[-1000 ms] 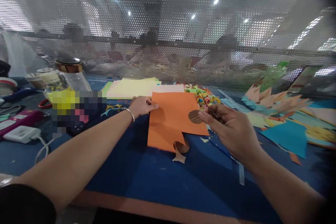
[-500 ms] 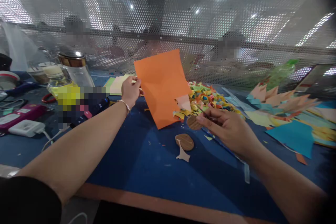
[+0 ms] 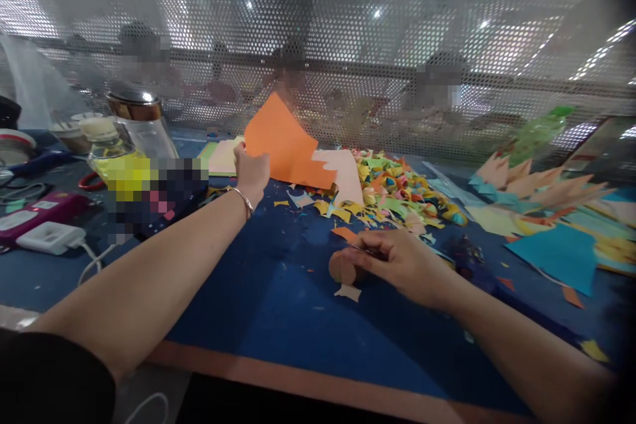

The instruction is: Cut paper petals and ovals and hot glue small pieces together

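Note:
My left hand (image 3: 252,172), a bracelet at its wrist, pinches the left edge of an orange paper sheet (image 3: 278,139). The sheet is tilted up, with a notched lower right edge. My right hand (image 3: 392,262) is closed, low over the table, on what looks like a brown wooden oval piece (image 3: 342,268). That piece overlaps a similar one on the table, so their outlines merge. Something thin and shiny shows between the fingers; its kind is unclear. An orange paper scrap (image 3: 344,233) is at the fingertips, and a pale paper scrap (image 3: 348,292) lies just below.
Behind is a heap of coloured paper scraps (image 3: 402,185) beside a pale pink sheet (image 3: 348,169). Paper stacks (image 3: 556,252) and a green-capped bottle (image 3: 541,136) stand right. At left are a yellow-liquid bottle (image 3: 106,146), a jar (image 3: 144,126) and a white charger (image 3: 52,238).
The orange sheet has tipped over and shifted left, uncovering the pink sheet and scraps. My right hand has come down and left to the brown piece on the table. An orange scrap now shows there.

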Tool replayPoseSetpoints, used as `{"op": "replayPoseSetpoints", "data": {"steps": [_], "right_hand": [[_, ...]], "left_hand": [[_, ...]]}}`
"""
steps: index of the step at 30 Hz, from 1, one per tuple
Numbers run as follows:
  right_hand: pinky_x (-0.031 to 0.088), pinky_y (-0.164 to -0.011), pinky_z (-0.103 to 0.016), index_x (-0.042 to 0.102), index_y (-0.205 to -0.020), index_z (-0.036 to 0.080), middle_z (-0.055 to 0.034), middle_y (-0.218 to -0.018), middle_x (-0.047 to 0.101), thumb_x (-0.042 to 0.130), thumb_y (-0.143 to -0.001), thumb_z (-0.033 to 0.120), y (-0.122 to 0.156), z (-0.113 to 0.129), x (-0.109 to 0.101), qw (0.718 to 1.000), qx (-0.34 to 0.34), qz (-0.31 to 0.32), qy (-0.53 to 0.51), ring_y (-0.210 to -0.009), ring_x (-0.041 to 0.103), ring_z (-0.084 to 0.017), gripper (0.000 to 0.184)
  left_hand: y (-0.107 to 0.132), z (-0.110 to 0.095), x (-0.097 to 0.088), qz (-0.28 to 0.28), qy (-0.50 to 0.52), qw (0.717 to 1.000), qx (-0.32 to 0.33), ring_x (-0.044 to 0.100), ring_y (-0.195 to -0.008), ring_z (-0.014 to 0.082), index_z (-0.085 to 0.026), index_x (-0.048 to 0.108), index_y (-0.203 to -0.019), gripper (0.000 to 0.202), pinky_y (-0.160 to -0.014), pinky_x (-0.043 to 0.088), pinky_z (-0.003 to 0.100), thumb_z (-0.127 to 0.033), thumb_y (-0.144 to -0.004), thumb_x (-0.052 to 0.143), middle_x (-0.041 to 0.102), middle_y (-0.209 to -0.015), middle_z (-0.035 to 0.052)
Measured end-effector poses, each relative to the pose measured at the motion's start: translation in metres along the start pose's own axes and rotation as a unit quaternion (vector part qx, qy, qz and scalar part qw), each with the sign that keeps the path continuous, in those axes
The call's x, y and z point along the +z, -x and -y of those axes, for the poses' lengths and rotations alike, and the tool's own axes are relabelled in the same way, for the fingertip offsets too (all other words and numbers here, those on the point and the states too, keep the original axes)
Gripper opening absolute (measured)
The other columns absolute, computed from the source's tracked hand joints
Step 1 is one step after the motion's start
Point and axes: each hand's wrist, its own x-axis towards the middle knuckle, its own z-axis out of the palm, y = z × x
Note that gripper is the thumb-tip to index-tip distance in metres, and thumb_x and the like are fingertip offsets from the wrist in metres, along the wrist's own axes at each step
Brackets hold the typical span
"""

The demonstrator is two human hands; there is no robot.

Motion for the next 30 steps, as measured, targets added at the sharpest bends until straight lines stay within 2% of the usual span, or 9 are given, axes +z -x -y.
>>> {"op": "replayPoseSetpoints", "data": {"steps": [4, 6, 8, 10, 12, 14, 17, 20, 30], "right_hand": [[0.036, -0.052, -0.027, 0.067, -0.071, 0.019, -0.0007, -0.061, 0.06, 0.052, -0.091, 0.064, 0.0, -0.004, -0.004, 0.999, 0.004, -0.031, -0.013, -0.055, 0.049, -0.014, 0.051], [0.035, -0.051, -0.027, 0.069, -0.075, 0.019, -0.0006, -0.062, 0.059, 0.055, -0.09, 0.063, 0.0, -0.007, -0.009, 0.998, 0.004, -0.069, 0.001, -0.056, 0.049, -0.014, 0.048], [0.034, -0.05, -0.027, 0.07, -0.075, 0.02, -0.0006, -0.061, 0.058, 0.056, -0.089, 0.061, 0.0, -0.008, -0.013, 0.995, 0.003, -0.102, 0.014, -0.056, 0.048, -0.015, 0.046], [0.036, -0.05, -0.028, 0.069, -0.072, 0.02, -0.0011, -0.062, 0.059, 0.057, -0.089, 0.06, 0.0, -0.008, -0.017, 0.992, -0.001, -0.126, 0.014, -0.057, 0.05, -0.015, 0.045], [0.038, -0.052, -0.028, 0.068, -0.072, 0.021, -0.0016, -0.065, 0.062, 0.059, -0.088, 0.059, 0.0, -0.007, -0.02, 0.989, -0.007, -0.146, 0.001, -0.059, 0.052, -0.016, 0.042], [0.04, -0.053, -0.028, 0.068, -0.073, 0.021, -0.0015, -0.065, 0.063, 0.061, -0.088, 0.058, -0.001, -0.007, -0.022, 0.987, -0.006, -0.162, -0.014, -0.059, 0.054, -0.016, 0.04], [0.042, -0.053, -0.029, 0.067, -0.074, 0.021, -0.001, -0.064, 0.063, 0.063, -0.086, 0.056, -0.001, -0.009, -0.024, 0.981, -0.001, -0.194, -0.021, -0.059, 0.055, -0.016, 0.037], [0.047, -0.06, -0.03, 0.071, -0.082, 0.02, -0.003, -0.073, 0.07, 0.065, -0.085, 0.051, -0.002, -0.012, -0.024, 0.975, 0.001, -0.22, -0.023, -0.066, 0.062, -0.019, 0.032], [0.043, -0.052, -0.029, 0.073, -0.096, 0.018, -0.0038, -0.071, 0.071, 0.067, -0.082, 0.056, -0.002, -0.012, -0.025, 0.972, 0.022, -0.229, -0.035, -0.06, 0.061, -0.017, 0.041]], "left_hand": [[0.026, -0.006, 0.007, 0.051, -0.23, 0.964, 0.125, 0.059, -0.111, 0.0239, -0.02, 0.054, -0.119, 0.053, -0.101, 0.047, 0.039, -0.005, -0.07, 0.07, 0.055, -0.124, 0.0114], [0.042, -0.013, 0.01, 0.151, -0.297, 0.931, 0.152, 0.06, -0.101, 0.0219, -0.017, 0.06, -0.104, 0.034, -0.094, 0.048, 0.037, -0.007, -0.072, 0.068, 0.062, -0.111, 0.0095], [0.059, -0.023, 0.012, 0.332, -0.331, 0.874, 0.128, 0.062, -0.085, 0.0187, -0.017, 0.064, -0.088, 0.011, -0.081, 0.048, 0.033, -0.018, -0.078, 0.068, 0.067, -0.09, 0.0053], [0.078, -0.033, 0.013, 0.497, -0.342, 0.792, 0.093, 0.061, -0.079, 0.0181, -0.017, 0.066, -0.083, 0.022, -0.073, 0.046, 0.031, -0.039, -0.08, 0.071, 0.07, -0.085, 0.0047], [0.097, -0.042, 0.014, 0.601, -0.336, 0.72, 0.09, 0.062, -0.082, 0.019, -0.018, 0.067, -0.086, 0.037, -0.072, 0.045, 0.03, -0.054, -0.076, 0.073, 0.071, -0.09, 0.0052], [0.112, -0.049, 0.015, 0.642, -0.348, 0.67, 0.133, 0.06, -0.084, 0.0209, -0.018, 0.066, -0.087, 0.05, -0.072, 0.045, 0.031, -0.061, -0.065, 0.079, 0.069, -0.088, 0.0063], [0.124, -0.056, 0.016, 0.677, -0.373, 0.615, 0.155, 0.06, -0.085, 0.0218, -0.017, 0.064, -0.096, 0.046, -0.071, 0.044, 0.031, -0.043, -0.063, 0.084, 0.068, -0.09, 0.007], [0.118, -0.06, 0.016, 0.679, -0.374, 0.625, 0.088, 0.061, -0.074, 0.017, -0.016, 0.06, -0.104, 0.041, -0.064, 0.044, 0.028, -0.025, -0.068, 0.076, 0.069, -0.091, 0.0058], [0.072, -0.055, 0.01, 0.676, -0.234, 0.69, -0.11, 0.071, -0.085, 0.0222, -0.018, 0.066, -0.107, 0.052, -0.071, 0.051, 0.032, -0.029, -0.062, 0.088, 0.076, -0.101, 0.011]]}}
